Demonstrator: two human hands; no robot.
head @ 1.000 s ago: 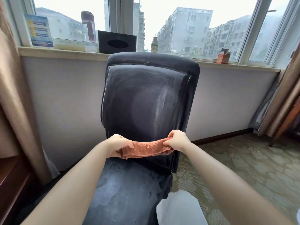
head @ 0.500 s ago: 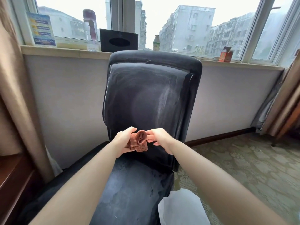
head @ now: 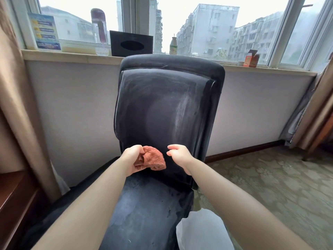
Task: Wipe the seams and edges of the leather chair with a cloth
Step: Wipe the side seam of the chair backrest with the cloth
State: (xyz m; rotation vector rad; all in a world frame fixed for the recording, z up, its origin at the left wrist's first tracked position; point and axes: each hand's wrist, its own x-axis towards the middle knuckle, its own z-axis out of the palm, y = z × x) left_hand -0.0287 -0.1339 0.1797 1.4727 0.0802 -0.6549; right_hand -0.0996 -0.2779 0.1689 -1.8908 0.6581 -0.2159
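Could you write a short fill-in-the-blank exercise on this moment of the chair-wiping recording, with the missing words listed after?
1. The bunched orange cloth is held in the ____ hand alone.
2. The right hand is open and holds ____.
3. Both hands hover in front of the lower backrest of the dark ____.
4. The black tissue box stands on the ____ behind the chair.

Missing words: left; nothing; chair; windowsill
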